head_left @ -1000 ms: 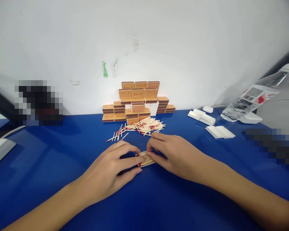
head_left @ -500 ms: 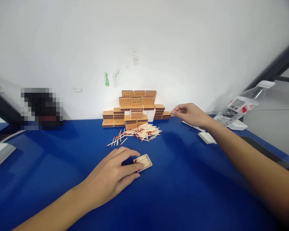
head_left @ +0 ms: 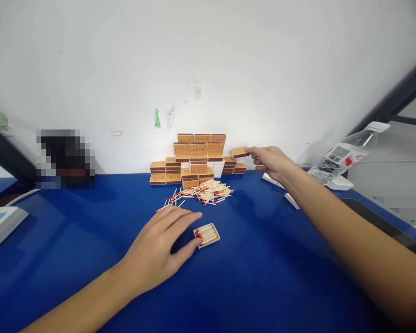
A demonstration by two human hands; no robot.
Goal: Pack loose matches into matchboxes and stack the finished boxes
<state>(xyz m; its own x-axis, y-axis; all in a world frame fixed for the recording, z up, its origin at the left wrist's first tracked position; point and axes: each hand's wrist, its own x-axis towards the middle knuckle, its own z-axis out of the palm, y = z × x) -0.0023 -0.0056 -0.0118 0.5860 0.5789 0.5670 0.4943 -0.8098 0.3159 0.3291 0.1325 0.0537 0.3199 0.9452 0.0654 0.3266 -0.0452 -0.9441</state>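
Between the thumb and fingers of my right hand (head_left: 268,161) is a matchbox (head_left: 240,152), raised just above the right end of the stacked matchboxes (head_left: 198,149). My left hand (head_left: 166,238) lies low over the table with thumb and fingers apart. Its thumb tip reaches the left edge of a white matchbox tray (head_left: 213,241), where red-headed matches (head_left: 208,232) lie side by side. A loose heap of matches (head_left: 211,190) spreads in front of the stack.
The blue table (head_left: 256,277) meets a white wall. A clear plastic bottle (head_left: 346,152) leans at the right, near white pieces (head_left: 273,180) and a dark flat panel (head_left: 374,222). A white power strip (head_left: 7,226) sits at the left, below a pixelated dark object (head_left: 67,157).
My right hand has picked up a matchbox from the right end of the stack. The left hand's fingers have lifted off the matches and spread wider.
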